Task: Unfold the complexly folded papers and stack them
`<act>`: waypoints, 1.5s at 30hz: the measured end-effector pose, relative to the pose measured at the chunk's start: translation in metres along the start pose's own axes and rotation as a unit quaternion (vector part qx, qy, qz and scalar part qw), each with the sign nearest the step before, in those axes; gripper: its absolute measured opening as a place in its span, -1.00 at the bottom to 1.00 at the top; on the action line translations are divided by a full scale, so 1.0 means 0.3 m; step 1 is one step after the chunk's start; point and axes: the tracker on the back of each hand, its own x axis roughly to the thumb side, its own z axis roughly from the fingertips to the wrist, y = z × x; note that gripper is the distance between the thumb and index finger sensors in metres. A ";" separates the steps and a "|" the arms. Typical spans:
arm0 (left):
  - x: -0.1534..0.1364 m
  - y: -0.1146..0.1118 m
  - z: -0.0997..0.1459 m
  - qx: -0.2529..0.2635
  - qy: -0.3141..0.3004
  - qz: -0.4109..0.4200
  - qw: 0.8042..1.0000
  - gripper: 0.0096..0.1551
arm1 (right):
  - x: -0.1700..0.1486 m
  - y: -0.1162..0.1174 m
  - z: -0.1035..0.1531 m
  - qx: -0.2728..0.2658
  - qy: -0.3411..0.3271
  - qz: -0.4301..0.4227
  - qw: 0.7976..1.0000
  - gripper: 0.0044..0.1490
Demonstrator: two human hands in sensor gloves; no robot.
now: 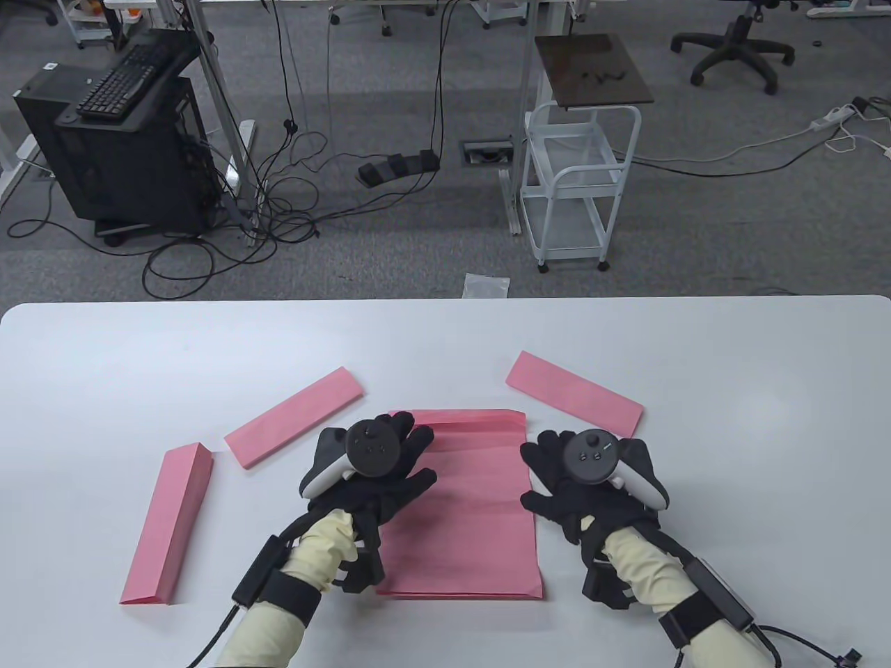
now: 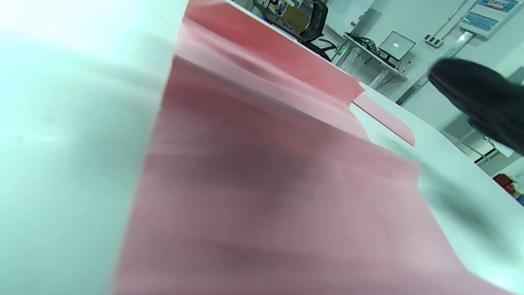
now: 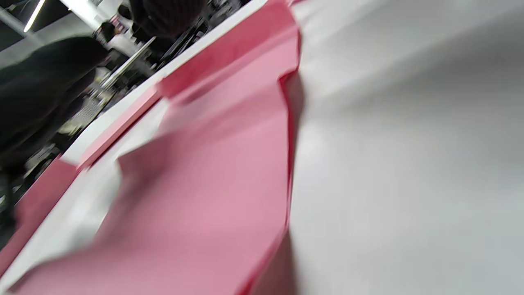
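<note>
While three folded strips [image 1: 296, 416] wait at ten, nine and one o'clock, the opened sheet [image 1: 466, 515] lies mid-worktop [image 1: 104, 362]. Left hand [image 1: 372, 473] presses it flat, fingers spread; right hand [image 1: 581, 480] rests released beside it. Next, likely: fetch another strip.

1. The table view looks down from above the desk [image 1: 104, 362], facing the room's floor beyond.
2. Both wrist views sit low and close (blurred), skimming the unfolded pink sheet [image 1: 466, 515], which all three views share [image 2: 254, 192] [image 3: 213, 192].
</note>
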 end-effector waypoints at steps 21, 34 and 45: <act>0.007 -0.180 0.323 0.060 0.050 0.001 0.997 -0.17 | -0.118 -0.193 -0.440 -0.040 0.211 -0.005 0.977 0.15; 0.001 -0.199 0.318 0.050 0.056 -0.014 0.997 -0.17 | -0.137 -0.187 -0.503 -0.028 0.233 0.010 0.972 0.20; 0.006 -0.223 0.308 0.030 0.041 0.000 0.999 -0.17 | -0.099 -0.242 -0.450 -0.122 0.209 0.035 0.970 0.07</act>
